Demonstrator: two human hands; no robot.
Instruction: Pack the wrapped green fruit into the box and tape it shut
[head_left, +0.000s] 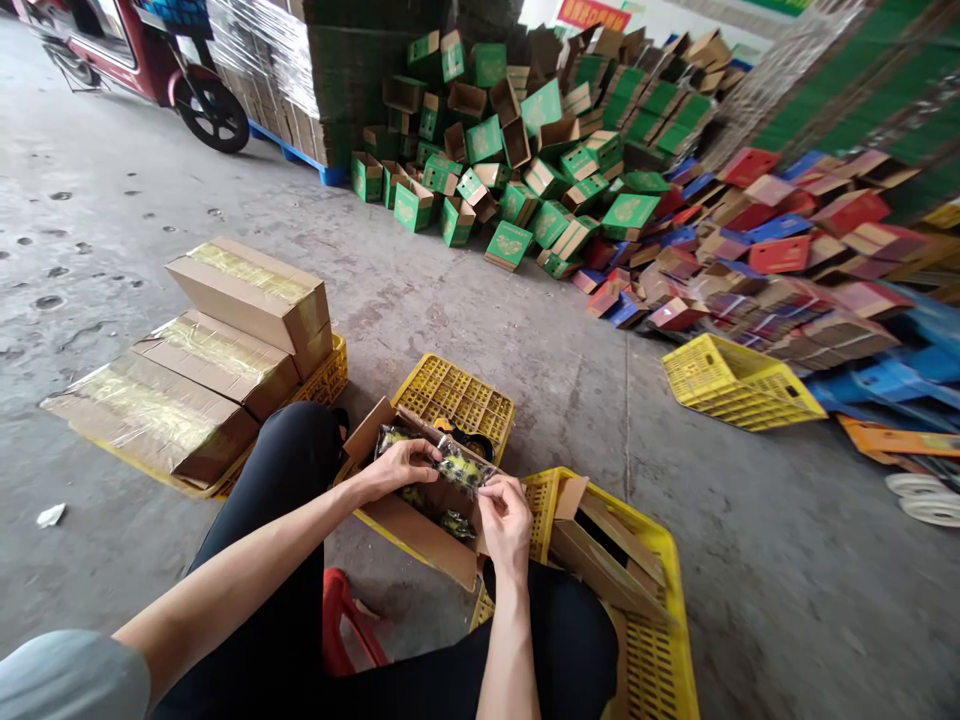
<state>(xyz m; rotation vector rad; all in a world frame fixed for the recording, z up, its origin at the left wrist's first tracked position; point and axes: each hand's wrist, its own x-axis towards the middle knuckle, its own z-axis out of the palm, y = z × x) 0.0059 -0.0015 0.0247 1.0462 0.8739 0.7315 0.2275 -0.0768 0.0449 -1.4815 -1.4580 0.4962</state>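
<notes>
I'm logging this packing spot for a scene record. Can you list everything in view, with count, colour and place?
Open carton: one, brown, in front of the person.
Clear packet: one, dark and yellow contents, held over the carton.
Taped cartons: three, brown, stacked left on a yellow crate.
Yellow crates: about four, around the person and to the right.
Green boxes: many, heaped at the back.
Red and blue boxes: many, heaped right.
Red stool: one, under the person.
Vehicle wheel: one, black, top left.
Left hand: grip on the packet's left end.
Right hand: grip on its right end.
</notes>
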